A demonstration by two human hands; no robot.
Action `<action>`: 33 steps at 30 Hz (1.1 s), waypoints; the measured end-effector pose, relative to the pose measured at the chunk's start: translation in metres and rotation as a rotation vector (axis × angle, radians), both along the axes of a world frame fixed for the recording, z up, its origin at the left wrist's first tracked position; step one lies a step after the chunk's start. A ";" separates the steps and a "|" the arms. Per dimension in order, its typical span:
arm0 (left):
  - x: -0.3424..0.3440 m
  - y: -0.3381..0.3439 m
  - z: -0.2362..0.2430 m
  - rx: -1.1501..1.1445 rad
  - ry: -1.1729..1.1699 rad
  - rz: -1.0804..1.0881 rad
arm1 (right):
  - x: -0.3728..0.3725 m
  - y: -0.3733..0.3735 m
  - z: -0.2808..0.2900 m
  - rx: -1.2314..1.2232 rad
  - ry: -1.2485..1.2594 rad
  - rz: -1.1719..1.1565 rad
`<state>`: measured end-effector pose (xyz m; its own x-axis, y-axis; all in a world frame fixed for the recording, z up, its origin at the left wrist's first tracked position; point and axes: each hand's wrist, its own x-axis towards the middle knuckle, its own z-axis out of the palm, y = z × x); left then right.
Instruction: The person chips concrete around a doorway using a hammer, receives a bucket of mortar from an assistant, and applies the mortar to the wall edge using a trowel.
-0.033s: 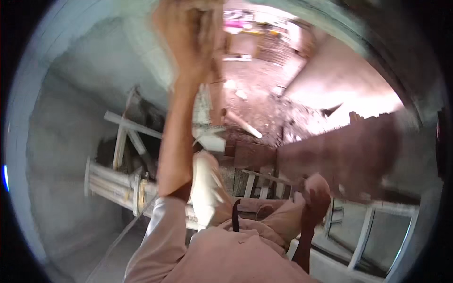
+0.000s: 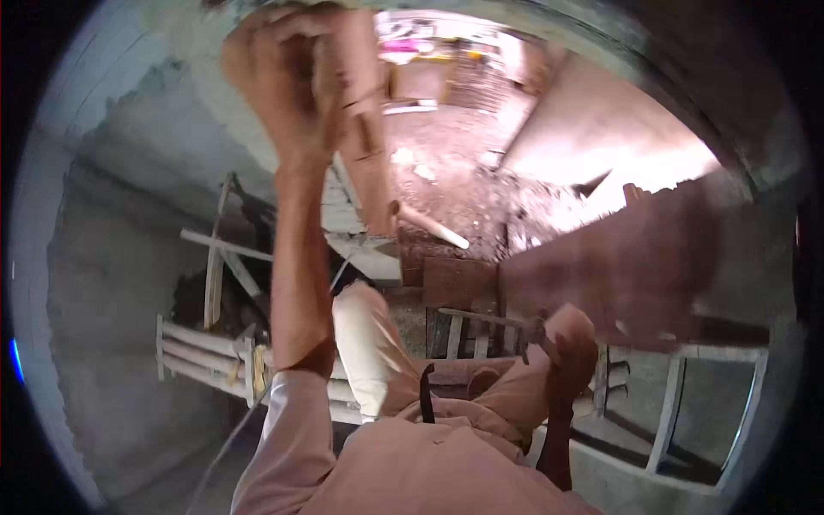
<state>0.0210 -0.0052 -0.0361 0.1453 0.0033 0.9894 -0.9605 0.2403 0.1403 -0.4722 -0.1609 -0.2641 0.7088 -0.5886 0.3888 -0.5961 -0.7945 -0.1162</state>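
Note:
My left hand is raised at the upper left, its fingers curled in against an upright reddish brick edge. Whether it holds some smaller thing there is hidden by the fingers. A grey plastered wall lies just left of this hand. At the lower right, my right hand rests low by my knee, with its fingers wrapped round something I cannot make out. A thin dark bar runs leftward from near that hand; whether the hand grips it is unclear.
A wooden frame stands at the lower right. Bamboo-like poles lie across the lower left beside crossed sticks. Beyond the opening, a pale pipe or pole lies on rubble-strewn ground. A brown panel stands at the right.
The whole view has shifted slightly, so most things sit a little further left. My left hand appears further left, still beside the brick edge. The right hand has barely moved.

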 end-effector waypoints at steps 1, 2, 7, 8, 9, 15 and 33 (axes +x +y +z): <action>0.009 -0.002 0.006 -0.029 -0.176 0.183 | -0.002 -0.005 0.006 -0.025 0.016 0.074; 0.001 -0.015 0.013 0.042 -0.125 0.089 | -0.016 -0.013 -0.008 0.020 -0.046 -0.039; -0.021 -0.028 0.016 0.030 -0.081 0.168 | -0.009 -0.007 0.025 0.054 -0.085 -0.098; -0.023 -0.029 0.012 0.034 -0.091 0.152 | -0.012 -0.004 0.024 0.054 -0.083 -0.093; -0.022 -0.029 0.006 0.021 -0.022 0.121 | -0.013 -0.002 0.024 0.054 -0.079 -0.088; -0.009 -0.013 -0.003 0.088 0.086 0.131 | -0.024 0.003 0.025 0.040 -0.114 -0.108; -0.001 -0.005 -0.002 0.123 0.157 0.167 | -0.023 0.004 0.020 0.080 -0.057 -0.145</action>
